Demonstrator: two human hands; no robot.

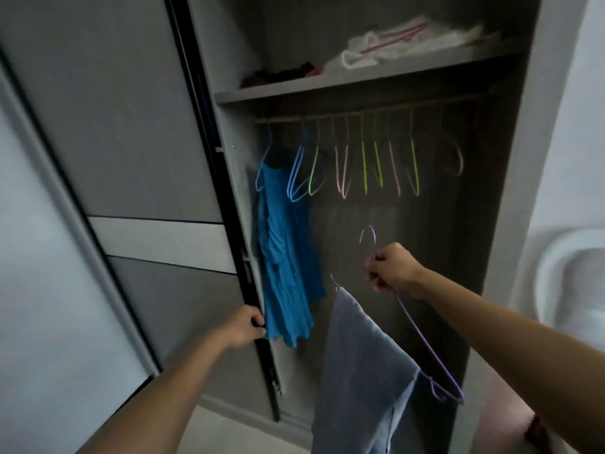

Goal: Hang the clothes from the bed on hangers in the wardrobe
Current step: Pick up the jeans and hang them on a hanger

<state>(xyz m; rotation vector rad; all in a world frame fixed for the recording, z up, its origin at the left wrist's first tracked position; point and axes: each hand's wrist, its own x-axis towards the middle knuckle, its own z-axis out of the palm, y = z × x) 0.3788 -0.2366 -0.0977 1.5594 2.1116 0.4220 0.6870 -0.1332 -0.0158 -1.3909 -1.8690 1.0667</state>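
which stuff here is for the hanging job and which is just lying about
Job: purple hanger in right hand, grey garment on it, rail, empty hangers, blue dress, left hand on door edge.
Lying about: white bundle, dark clothes on shelf.

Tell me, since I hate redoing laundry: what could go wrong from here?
1. The purple hanger in the right hand is steeply tilted, so the grey garment draped on it may slide off.
2. The left hand grips the edge of the sliding door beside the blue dress; fabric or fingers could get pinched.
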